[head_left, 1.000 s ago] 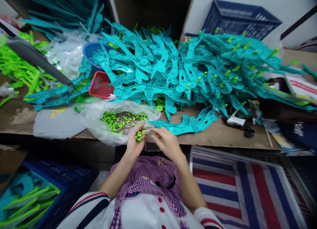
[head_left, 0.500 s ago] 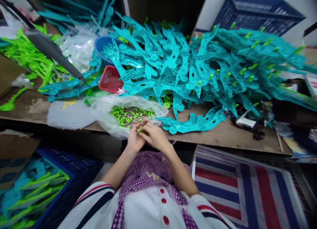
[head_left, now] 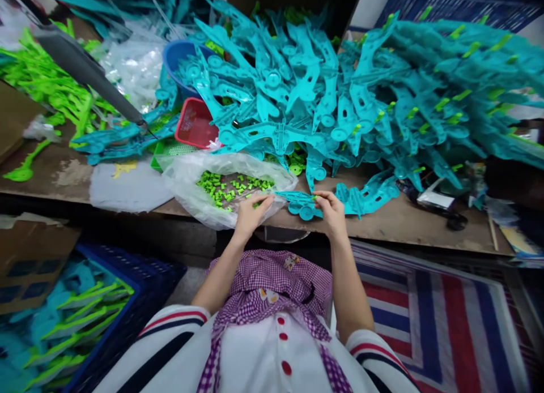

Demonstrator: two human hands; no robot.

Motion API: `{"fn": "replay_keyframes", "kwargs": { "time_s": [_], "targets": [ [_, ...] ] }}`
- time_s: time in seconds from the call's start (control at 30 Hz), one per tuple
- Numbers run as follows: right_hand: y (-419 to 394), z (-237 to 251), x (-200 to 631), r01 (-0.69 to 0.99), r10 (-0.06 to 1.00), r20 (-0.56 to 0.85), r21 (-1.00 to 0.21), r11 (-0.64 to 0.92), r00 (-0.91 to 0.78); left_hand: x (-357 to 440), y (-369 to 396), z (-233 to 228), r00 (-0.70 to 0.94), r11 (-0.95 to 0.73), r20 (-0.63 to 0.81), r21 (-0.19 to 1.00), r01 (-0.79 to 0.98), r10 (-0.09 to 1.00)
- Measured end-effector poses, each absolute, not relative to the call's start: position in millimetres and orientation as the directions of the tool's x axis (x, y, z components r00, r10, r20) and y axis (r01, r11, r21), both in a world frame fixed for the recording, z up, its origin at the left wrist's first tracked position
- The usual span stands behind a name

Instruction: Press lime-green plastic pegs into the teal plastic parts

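Two hands are at the front edge of the desk [head_left: 425, 229], both yours. Your left hand [head_left: 250, 212] rests at the mouth of the one clear plastic bag [head_left: 191, 183]; its fingers are curled loosely inward, and you cannot tell whether they hold anything. The bag lies open on the desk with small green pieces [head_left: 229, 186] inside, too many and too small to count. Your right hand [head_left: 331, 212] sits just to the right, its fingertips pinched on the near edge of one teal plastic part [head_left: 361, 196] that lies flat on the desk; a speck of green shows at the fingertips. The hands are near each other but apart.

Behind that single part rises one big heap of teal parts [head_left: 340, 98], far past counting, spread across most of the desk. Many on the right side carry little green clips; those on the left side mostly do not. One red tray [head_left: 193, 124] and one blue bowl [head_left: 176, 56] sit at the heap's left edge, both partly buried. One dark grey bar [head_left: 85, 70] slants down from the upper left to a point near the red tray. Bright green parts [head_left: 42, 81] lie in a loose pile on the far left.

Below the desk on the left, one blue crate [head_left: 127, 291] holds teal and green pieces. On the floor to the right lies one striped red, white and blue sheet [head_left: 446, 325].
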State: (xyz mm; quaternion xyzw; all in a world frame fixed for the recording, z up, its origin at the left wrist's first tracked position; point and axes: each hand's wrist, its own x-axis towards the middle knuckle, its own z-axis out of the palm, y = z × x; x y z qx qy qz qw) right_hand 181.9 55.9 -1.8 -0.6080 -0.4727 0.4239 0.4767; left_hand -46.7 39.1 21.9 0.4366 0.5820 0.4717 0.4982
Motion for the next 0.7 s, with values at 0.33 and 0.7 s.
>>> {"fn": "replay_keyframes", "kwargs": {
  "time_s": [0.33, 0.7],
  "targets": [
    [47.1, 12.9, 214.8, 0.524, 0.992, 0.086, -0.851, 0.026, 0.092, 19.9, 91.1, 7.2, 0.309, -0.212, -0.071, 0.582, 0.785, 0.948],
    [50.6, -8.0, 202.9, 0.486, 1.000, 0.018, -0.874, 0.009, 0.014, 25.6, 96.7, -3.2, 0.309, -0.205, -0.111, 0.537, 0.819, 0.945]
  ]
}}
